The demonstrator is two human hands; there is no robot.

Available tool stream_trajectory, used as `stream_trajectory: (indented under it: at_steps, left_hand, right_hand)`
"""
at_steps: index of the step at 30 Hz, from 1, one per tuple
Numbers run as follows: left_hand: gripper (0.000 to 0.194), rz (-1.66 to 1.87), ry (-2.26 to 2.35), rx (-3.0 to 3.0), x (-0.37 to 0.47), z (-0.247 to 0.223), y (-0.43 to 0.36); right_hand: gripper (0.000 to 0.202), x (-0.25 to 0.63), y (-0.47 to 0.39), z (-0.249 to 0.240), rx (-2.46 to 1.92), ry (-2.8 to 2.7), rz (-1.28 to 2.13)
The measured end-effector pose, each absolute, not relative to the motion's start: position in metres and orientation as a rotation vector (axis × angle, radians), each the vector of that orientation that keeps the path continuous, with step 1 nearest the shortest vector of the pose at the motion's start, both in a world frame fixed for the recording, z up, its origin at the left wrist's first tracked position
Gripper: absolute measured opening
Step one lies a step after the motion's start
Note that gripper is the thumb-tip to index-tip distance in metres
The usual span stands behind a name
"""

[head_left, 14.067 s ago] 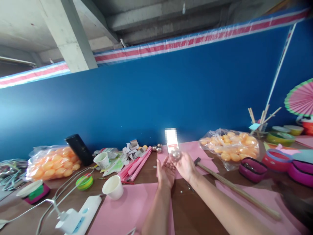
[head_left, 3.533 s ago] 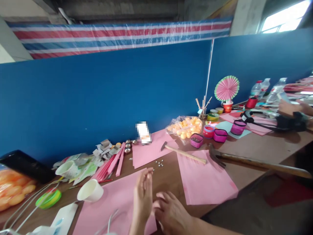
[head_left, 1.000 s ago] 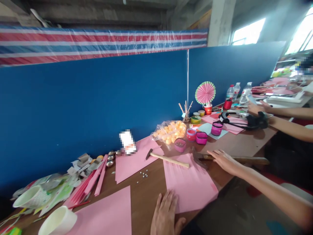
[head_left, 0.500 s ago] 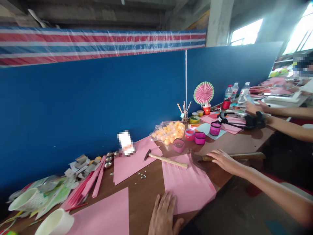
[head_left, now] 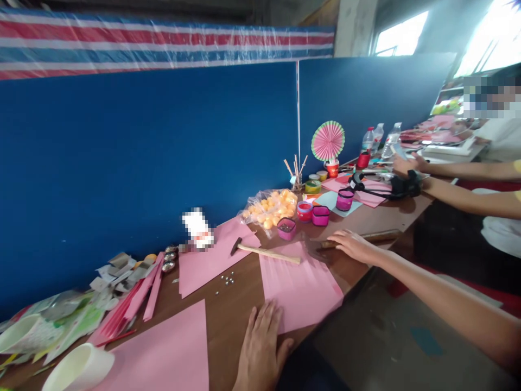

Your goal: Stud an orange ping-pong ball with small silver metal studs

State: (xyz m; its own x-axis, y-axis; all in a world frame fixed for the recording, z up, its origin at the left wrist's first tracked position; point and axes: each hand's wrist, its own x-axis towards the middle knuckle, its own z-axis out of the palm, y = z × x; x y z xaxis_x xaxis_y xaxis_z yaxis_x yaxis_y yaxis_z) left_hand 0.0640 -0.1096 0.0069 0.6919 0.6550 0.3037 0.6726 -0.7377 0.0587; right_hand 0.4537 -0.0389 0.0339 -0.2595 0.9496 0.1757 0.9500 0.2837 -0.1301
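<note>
My left hand (head_left: 260,339) lies flat on the brown table, fingers stretched out, its fingertips at the near left edge of a pleated pink sheet (head_left: 299,296). It holds nothing. Farther right, my right hand (head_left: 354,247) is closed over the wooden handle of a large hammer (head_left: 372,237), whose dark head is blurred beside the sheet's far corner. Across the far side of the pink sheet lies a smaller hammer (head_left: 268,253) with a pale wooden handle and black head; neither hand touches it.
Small metal balls (head_left: 228,279) are loose on the table. Behind are a bag of orange balls (head_left: 272,206) and magenta cups (head_left: 320,215). Left are pink strips (head_left: 134,298), a white cup (head_left: 79,369) and another pink sheet (head_left: 171,347). A co-worker's arms (head_left: 451,190) reach in at right.
The view has tilted down and turned slightly right. My right hand stays on the large hammer, whose handle appears to have shifted a little. My left hand remains flat on the table.
</note>
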Motion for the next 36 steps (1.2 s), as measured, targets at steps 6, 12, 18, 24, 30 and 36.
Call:
stream_trajectory:
  at_steps: [6,12,18,24,30,36]
  left_hand:
    - [0.05,-0.462,-1.073,-2.85,0.064,0.006,-0.109]
    - [0.045,-0.568,-1.06,-2.8,0.064,0.001,-0.109]
    - [0.047,-0.524,-1.038,-2.815,0.064,0.003,-0.108]
    - [0.047,-0.465,-1.047,-2.833,0.063,0.006,-0.108]
    - [0.047,-0.458,-1.052,-2.854,0.063,0.004,-0.108]
    - [0.047,-0.482,-1.042,-2.844,0.062,0.002,-0.108]
  right_hand:
    - [0.039,0.45,-0.045,0.046,-1.837,-2.277,-0.104]
    - [0.018,0.402,-0.086,0.067,-1.617,-2.247,-0.058]
    - [0.008,0.353,-0.132,0.053,-1.633,-2.319,0.367]
    - [0.005,0.352,-0.129,0.05,-1.726,-2.209,0.569]
    - [0.006,0.357,-0.126,0.052,-1.692,-2.166,0.752]
    - [0.012,0.348,-0.126,0.052,-1.835,-2.133,0.626]
